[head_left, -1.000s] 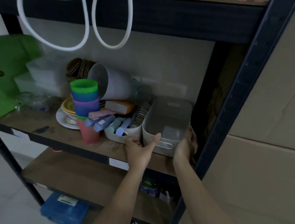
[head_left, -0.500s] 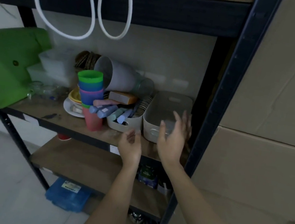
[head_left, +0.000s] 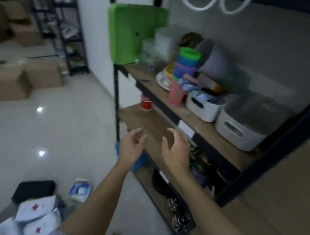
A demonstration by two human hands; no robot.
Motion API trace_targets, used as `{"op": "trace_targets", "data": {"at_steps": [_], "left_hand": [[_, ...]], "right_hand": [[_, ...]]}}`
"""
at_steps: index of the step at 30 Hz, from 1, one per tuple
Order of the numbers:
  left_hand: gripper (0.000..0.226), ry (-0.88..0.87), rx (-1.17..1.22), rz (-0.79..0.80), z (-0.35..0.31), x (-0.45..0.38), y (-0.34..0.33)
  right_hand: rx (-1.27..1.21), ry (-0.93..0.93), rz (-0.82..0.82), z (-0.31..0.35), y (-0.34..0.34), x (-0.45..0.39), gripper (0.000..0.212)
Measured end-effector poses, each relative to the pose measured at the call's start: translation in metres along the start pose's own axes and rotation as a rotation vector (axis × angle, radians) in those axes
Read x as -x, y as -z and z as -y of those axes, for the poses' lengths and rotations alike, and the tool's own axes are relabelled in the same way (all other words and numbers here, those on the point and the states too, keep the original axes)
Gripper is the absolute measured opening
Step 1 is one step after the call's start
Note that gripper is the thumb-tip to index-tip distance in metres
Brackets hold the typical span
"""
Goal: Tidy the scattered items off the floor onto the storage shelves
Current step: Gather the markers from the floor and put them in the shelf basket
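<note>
Both hands have come off the grey bin (head_left: 243,127), now parked at the shelf's right end, and the view has swung left toward the floor. The left hand (head_left: 130,148) and right hand (head_left: 176,153) hang empty in front of the storage shelves (head_left: 172,102), fingers spread apart, grip on nothing. Scattered items remain at near left: white packs (head_left: 37,214) with red marks, a black case (head_left: 34,190), and what looks like a blue-white packet (head_left: 80,188), though blur hides detail. Best to crouch squarely and lift one piece at a time.
</note>
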State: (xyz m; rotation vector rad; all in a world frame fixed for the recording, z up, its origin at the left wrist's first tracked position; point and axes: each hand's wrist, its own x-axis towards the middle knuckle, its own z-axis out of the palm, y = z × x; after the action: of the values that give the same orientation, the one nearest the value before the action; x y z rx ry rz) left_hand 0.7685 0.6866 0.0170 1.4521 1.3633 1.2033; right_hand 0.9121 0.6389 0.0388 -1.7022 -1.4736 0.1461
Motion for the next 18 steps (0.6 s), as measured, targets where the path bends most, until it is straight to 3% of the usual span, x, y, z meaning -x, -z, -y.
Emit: {"op": "trace_targets", "data": {"at_steps": [9,14,18], "left_hand": [[0.044,0.376,-0.119,-0.337,0.113,0.122,0.191],[0.037,0.538,-0.065,-0.565,0.149,0.206,0.271],[0.038,0.633,-0.033,-0.657,0.164,0.274,0.329]], "right_hand": [[-0.113,0.083,0.650,0.099,-0.111,0.090,0.048],[-0.096,0.209,0.854,0.150,-0.161,0.152,0.047],[-0.109,0.238,1.000,0.197,-0.194,0.213,0.045]]}}
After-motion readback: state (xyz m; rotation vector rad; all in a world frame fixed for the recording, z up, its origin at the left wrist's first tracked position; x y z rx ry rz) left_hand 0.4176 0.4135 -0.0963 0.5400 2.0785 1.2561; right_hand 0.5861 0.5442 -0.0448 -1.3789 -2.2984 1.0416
